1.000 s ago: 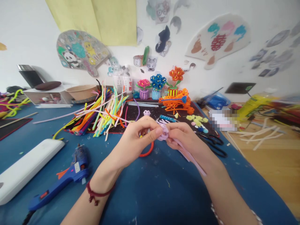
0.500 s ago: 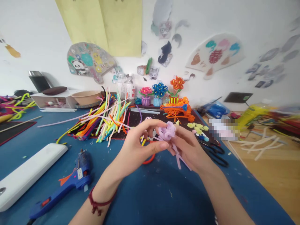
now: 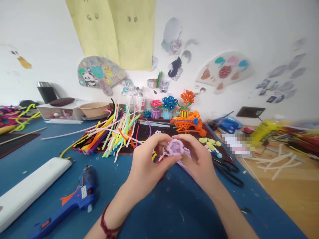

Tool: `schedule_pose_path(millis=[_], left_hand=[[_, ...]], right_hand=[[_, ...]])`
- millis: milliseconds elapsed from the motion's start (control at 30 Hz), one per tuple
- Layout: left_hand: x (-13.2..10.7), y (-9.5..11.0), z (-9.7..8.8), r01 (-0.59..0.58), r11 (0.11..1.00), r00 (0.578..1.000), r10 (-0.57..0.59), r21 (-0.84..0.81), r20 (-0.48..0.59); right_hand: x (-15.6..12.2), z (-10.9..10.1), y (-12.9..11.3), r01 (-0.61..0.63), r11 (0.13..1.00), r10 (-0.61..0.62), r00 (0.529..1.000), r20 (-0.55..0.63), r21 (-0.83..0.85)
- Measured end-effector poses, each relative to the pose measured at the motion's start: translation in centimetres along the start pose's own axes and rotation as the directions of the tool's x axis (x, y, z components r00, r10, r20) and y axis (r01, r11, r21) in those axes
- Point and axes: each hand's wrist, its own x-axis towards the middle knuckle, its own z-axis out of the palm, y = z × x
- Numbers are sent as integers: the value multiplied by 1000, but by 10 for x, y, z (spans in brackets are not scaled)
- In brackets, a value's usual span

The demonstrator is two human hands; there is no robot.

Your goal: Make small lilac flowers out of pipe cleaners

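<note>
My left hand (image 3: 147,162) and my right hand (image 3: 198,157) meet above the blue table (image 3: 159,205), both pinched on a small lilac pipe-cleaner flower (image 3: 175,147). The left thumb and fingers curl round its left side. The right hand grips it from the right, and lilac stems trail down under that hand. A red cord bracelet is on my left wrist. An orange-red loop lies on the table under the hands, mostly hidden.
A blue glue gun (image 3: 74,199) and a white case (image 3: 30,187) lie at the left. A pile of coloured pipe cleaners (image 3: 109,127) sits behind the hands. Black scissors (image 3: 228,169) are to the right. Small flower pots (image 3: 169,106) stand by the wall.
The flower has been turned upright between both hands and its stems tucked under the right hand. The view has tilted up, showing more wall.
</note>
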Motion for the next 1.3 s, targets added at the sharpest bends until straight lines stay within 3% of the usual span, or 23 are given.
schedule_pose_path(millis=[167,367,467,767,1067,1300], left_hand=[[-1,0,1,-7,996,995,17,92,-101],[2,0,-1,-18,1000,1000,18,-7,24],[3,2,-3,-22,999,997,24,-27,70],[2,3,-4,-162,975,987,158,151,42],[-2,1,-2,-123,990,992,125,64,-28],[2,-2,-3,-136,990,990,137,-34,22]], right_hand=[[-2,2,1,110,994,-110,993,-30,-13],[-1,1,0,183,979,-194,972,-131,-86],[0,-1,-4,181,975,-202,964,-171,-132],[-1,-2,-7,155,986,-165,969,-183,-68],[-2,-1,-8,190,981,-194,961,-195,-36],[-1,4,-12,175,985,-168,950,-262,4]])
